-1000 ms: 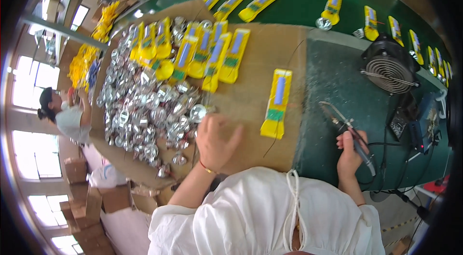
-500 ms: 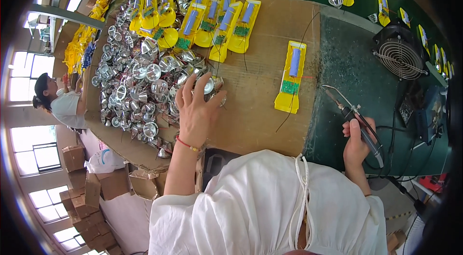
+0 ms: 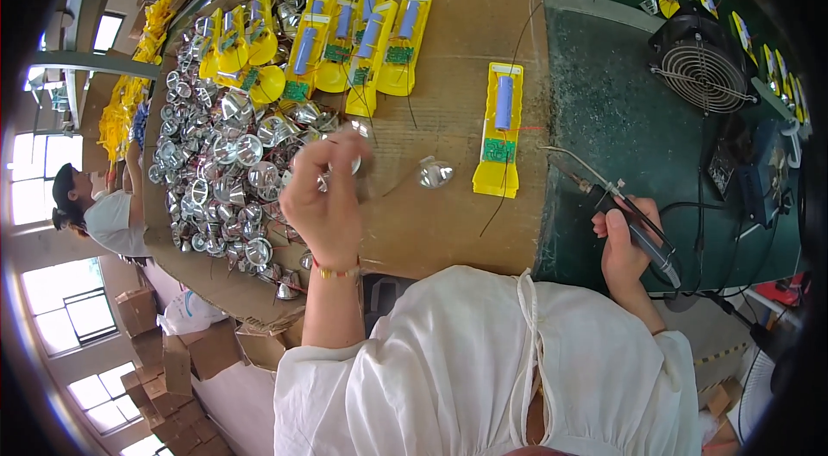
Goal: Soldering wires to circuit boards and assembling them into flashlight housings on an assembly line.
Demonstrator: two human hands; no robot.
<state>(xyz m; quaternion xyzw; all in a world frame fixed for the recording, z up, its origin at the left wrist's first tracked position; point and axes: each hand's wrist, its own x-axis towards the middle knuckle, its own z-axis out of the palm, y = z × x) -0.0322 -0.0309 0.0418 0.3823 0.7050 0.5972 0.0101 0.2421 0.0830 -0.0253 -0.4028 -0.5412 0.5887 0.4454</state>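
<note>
My right hand (image 3: 628,240) is closed round a soldering iron (image 3: 634,227) with a thin curved metal tube fixed along it. Its tip points up and left, toward a yellow lamp housing (image 3: 496,176) that lies alone on the cardboard. In this housing are a blue cylindrical battery (image 3: 504,102) and a green circuit board (image 3: 498,150), with thin dark and red wires sticking out. My left hand (image 3: 323,201) is raised at the right edge of a heap of shiny reflector cups (image 3: 228,188), fingers bent and blurred. One reflector cup (image 3: 435,173) lies separately between that hand and the housing.
Several more yellow housings (image 3: 371,46) rest on the heap's far side and on the cardboard sheet (image 3: 448,50). On the green bench at right stand a fan with a round grille (image 3: 703,76) and a blue box (image 3: 763,188) with cables. At far left another person (image 3: 108,210) works.
My left hand has drawn back from the heap, its fingers now bent. A single reflector cup now lies on the cardboard beside the housing. The right hand still holds the iron.
</note>
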